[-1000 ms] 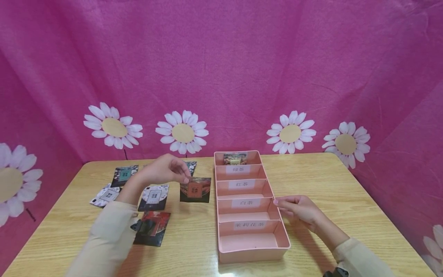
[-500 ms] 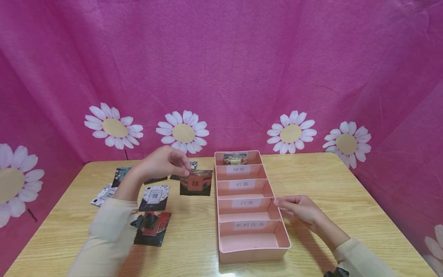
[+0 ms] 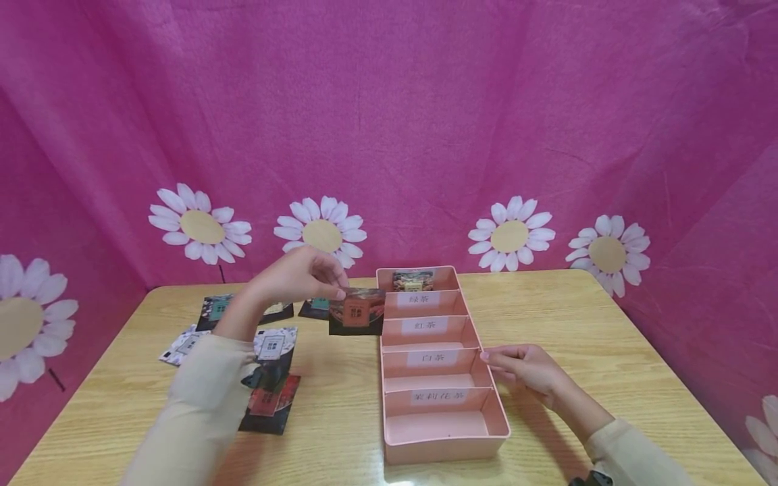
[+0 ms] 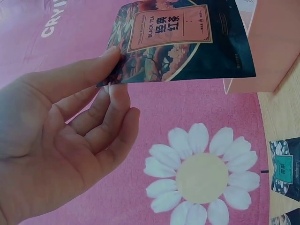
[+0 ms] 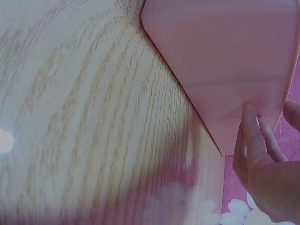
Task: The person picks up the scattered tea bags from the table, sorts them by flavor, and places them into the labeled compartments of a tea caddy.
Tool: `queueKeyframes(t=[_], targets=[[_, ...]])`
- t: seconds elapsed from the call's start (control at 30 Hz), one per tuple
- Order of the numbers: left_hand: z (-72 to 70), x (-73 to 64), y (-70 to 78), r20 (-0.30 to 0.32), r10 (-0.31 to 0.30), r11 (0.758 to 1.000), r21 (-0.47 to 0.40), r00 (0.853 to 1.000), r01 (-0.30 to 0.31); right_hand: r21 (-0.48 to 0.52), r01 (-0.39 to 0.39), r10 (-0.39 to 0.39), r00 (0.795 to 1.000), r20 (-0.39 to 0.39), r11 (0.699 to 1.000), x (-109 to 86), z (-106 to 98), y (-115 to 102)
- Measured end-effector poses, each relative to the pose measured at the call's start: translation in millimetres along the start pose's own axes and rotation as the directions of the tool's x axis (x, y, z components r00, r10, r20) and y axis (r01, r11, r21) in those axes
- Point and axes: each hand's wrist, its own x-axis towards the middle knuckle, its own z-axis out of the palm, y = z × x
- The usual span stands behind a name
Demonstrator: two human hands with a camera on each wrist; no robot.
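Note:
My left hand (image 3: 304, 277) pinches a tea bag sachet (image 3: 356, 314) by one corner between thumb and fingers. The sachet is dark with a red-orange label; "BLACK TEA" reads on it in the left wrist view. It hangs above the table, its right edge overlapping the left rim of a long pink divided box (image 3: 446, 452) in the head view. White strips with Chinese characters mark the box's dividers. With the thumb at the rim and fingertips against the outer wall, my right hand (image 5: 267, 178) holds the box's right side. Another sachet (image 3: 413, 281) lies in the farthest compartment.
Several sachets lie on the wooden table (image 3: 583, 317) left of the box: a white-labelled one (image 3: 271, 345), a red one (image 3: 273, 405) partly behind the left sleeve, and a green-labelled one (image 3: 313, 308). A pink curtain (image 3: 413, 135) with daisies stands behind.
My left hand has risen and moved right with the sachet, from over the table to the box's left rim. My right hand and the box have stayed where they were.

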Motion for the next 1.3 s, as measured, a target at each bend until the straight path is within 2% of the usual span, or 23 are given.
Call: queueKeyframes(t=[0.17,0.6,0.9,1.3], targets=[[-2.2,4.0,4.9,-0.002,-0.017,1.000,0.001,1.000,0.017,-0.004,-0.002,0.002,1.000,-0.003,1.000,-0.3,0.0,-0.1],[-4.2,14.2,16.1,0.012,0.016,1.000,0.018,1.000,-0.016,-0.007,-0.007,0.007,1.000,-0.005,1.000,-0.4,0.2,-0.8],[3.9,25.0,20.2,0.064,-0.005,1.000,0.006,0.998,0.004,-0.021,-0.025,0.025,0.999,-0.020,0.999,-1.1,0.8,0.2],[14.9,40.4,27.5,0.084,-0.008,1.000,0.007,0.996,0.007,-0.020,-0.014,0.014,1.000,-0.020,1.000,-0.9,0.9,1.2]])
